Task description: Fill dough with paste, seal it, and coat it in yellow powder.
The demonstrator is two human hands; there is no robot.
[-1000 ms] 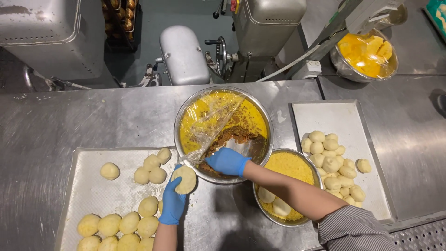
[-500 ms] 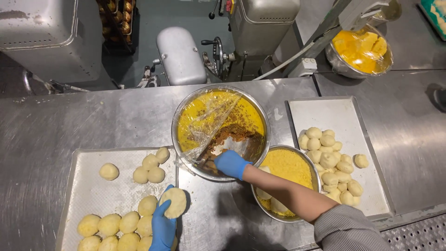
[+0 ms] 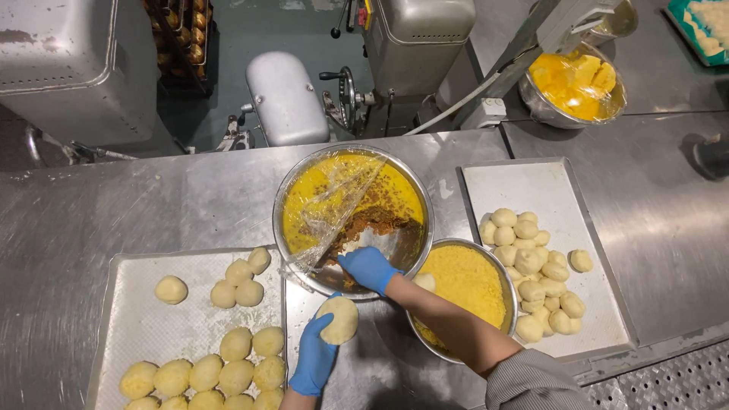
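My left hand [image 3: 313, 357], in a blue glove, holds a flat round piece of pale dough [image 3: 338, 319] above the steel table, between the two trays. My right hand [image 3: 369, 268], also gloved in blue, reaches into a large steel bowl [image 3: 288, 193] of yellow and brown filling, partly covered by torn cling film. Its fingers are down in the brown filling at the bowl's near edge. A smaller steel bowl [image 3: 510, 287] of yellow crumbs sits under my right forearm.
A tray [image 3: 129, 334] at the left carries several dough balls. Another tray [image 3: 531, 190] at the right holds a pile of dough balls. A bowl of yellow pieces [image 3: 575, 82] stands at the back right. Mixers and machinery line the far side of the table.
My left hand has drawn the dough piece down and toward me, away from the left tray. My right hand stays in the big bowl, shifted slightly.
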